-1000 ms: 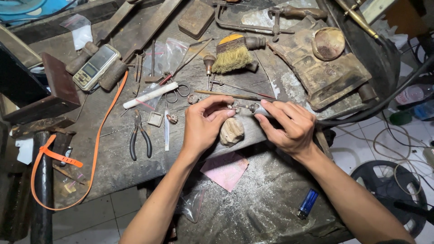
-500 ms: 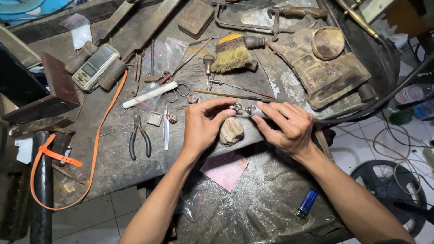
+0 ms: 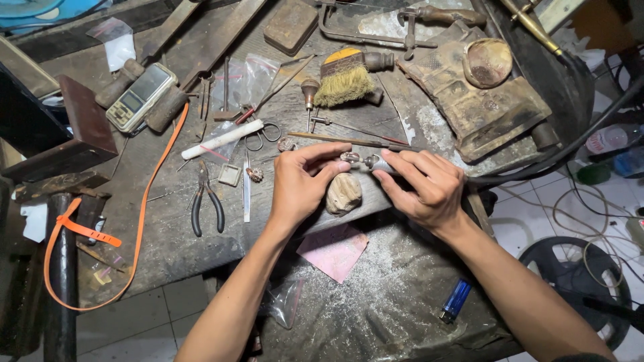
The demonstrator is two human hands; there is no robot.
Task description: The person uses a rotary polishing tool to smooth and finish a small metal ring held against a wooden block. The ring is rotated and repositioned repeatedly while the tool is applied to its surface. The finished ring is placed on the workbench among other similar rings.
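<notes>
My left hand [image 3: 303,184] pinches a small silver metal piece [image 3: 350,158] between thumb and fingertips above a worn wooden bench peg [image 3: 343,194]. My right hand [image 3: 422,184] grips a slim metal hand tool [image 3: 376,162] whose tip meets the silver piece. Both hands hover at the front edge of the dark, cluttered workbench [image 3: 168,241].
Black-handled pliers [image 3: 204,201], small scissors [image 3: 258,137], a white stick [image 3: 225,139], a yellow-bristle brush [image 3: 345,80], a pocket scale [image 3: 141,97] and an orange strap [image 3: 144,201] lie on the bench. A pink cloth [image 3: 333,249] and blue lighter [image 3: 457,299] rest on the lower tray.
The hands stay in nearly the same place; the fingers shift slightly around the small silver piece and the tool tip.
</notes>
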